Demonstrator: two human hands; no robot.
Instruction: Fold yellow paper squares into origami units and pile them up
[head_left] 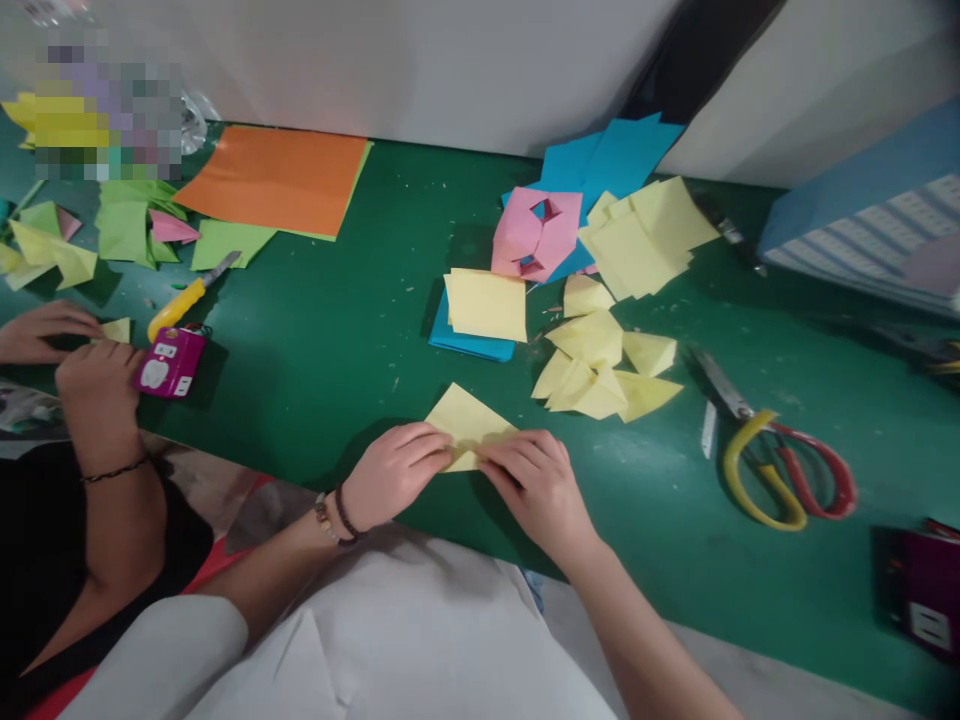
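Near the front edge of the green table [315,340], a sheet of yellow paper [466,413] lies turned cornerwise, its near corner folded up. My left hand [397,465] is closed on the paper's left side, fingertips pressed together on it. On the right side my right hand [536,485] pinches the same sheet, thumb and fingers close to the fold. Just beyond, a stack of pale yellow squares [489,305] rests on blue paper [471,342]. Several folded yellow paper pieces [592,365] lie in a cluster to the right.
Scissors [765,450] with yellow and red handles lie at right. Behind are a pink cut-out paper [536,235], yellow sheets [649,240], blue sheets [611,160] and orange paper [281,178]. At left, a co-worker's hands [97,370] are beside a purple box [172,362] and a yellow cutter [180,303].
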